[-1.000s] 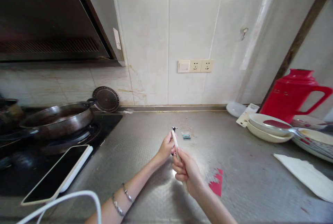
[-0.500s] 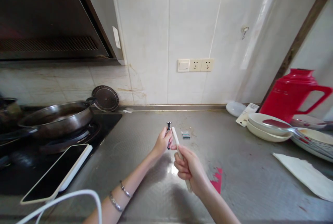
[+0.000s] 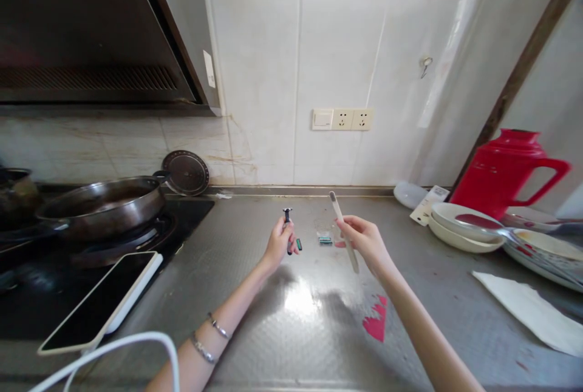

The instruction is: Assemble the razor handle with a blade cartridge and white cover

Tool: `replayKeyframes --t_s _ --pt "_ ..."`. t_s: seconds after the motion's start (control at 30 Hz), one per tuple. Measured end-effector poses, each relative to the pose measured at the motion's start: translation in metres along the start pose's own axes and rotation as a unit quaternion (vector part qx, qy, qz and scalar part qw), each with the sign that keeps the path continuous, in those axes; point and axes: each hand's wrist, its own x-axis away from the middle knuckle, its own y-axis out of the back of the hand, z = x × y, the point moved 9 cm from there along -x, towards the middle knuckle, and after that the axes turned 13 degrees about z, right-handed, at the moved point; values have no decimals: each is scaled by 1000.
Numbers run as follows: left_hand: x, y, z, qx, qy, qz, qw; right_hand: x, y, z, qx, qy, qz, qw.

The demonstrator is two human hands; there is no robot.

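Note:
My left hand (image 3: 277, 243) is closed around a black-handled razor (image 3: 287, 216), whose T-shaped head points up. Right beside those fingers is a small dark green piece (image 3: 299, 244); whether they touch it I cannot tell. My right hand (image 3: 362, 237) pinches a slim white stick (image 3: 348, 245) with a greyish tip, tilted with its top to the left; it resembles a toothbrush, but its kind is unclear. Between the hands, on the metal counter (image 3: 255, 319), lies a small green razor cartridge (image 3: 325, 241) by something clear. Closer to me is a torn red scrap (image 3: 376, 322).
At left, a phone (image 3: 98, 301) with a white cable (image 3: 136, 337) lies partly over the stove, where a steel pan (image 3: 104, 204) stands. A red thermos jug (image 3: 503, 167), stacked dishes (image 3: 464, 240) and a white paper sheet (image 3: 531, 310) are at right.
My hands have moved apart. The right one has gone right and up with the white stick, now tilted more; the left one has shifted slightly left with the razor. The green piece now shows.

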Motion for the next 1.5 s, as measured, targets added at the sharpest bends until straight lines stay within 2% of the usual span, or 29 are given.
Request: replayKeyframes --t_s 0.1,0.23,0.3,0.37,0.57,0.8,1.33,1.4,1.5 --pt "0 0 0 4 -1 1 1000 -16 2 -3 193 -7 9 981" --pt "0 -2 1 -1 -2 9 1000 -32 -16 -23 435 -38 47 898" --pt "0 -3 2 -5 1 12 1000 -36 -30 -38 498 -57 70 862" --pt "0 -3 4 -8 6 14 1000 -38 -43 -53 520 -72 88 847" --pt "1 -4 7 -13 14 15 1000 -37 -70 -78 536 -88 126 830" --pt "1 -6 13 -14 26 21 999 -36 -81 -86 546 -99 147 819" --pt "2 -6 29 -37 58 23 997 -35 -83 -90 554 -113 138 813" --pt "2 -7 29 -38 59 22 997 -36 -77 -86 554 -109 131 815" --pt "3 -8 30 -36 61 25 997 -41 -55 -78 561 -93 109 816"
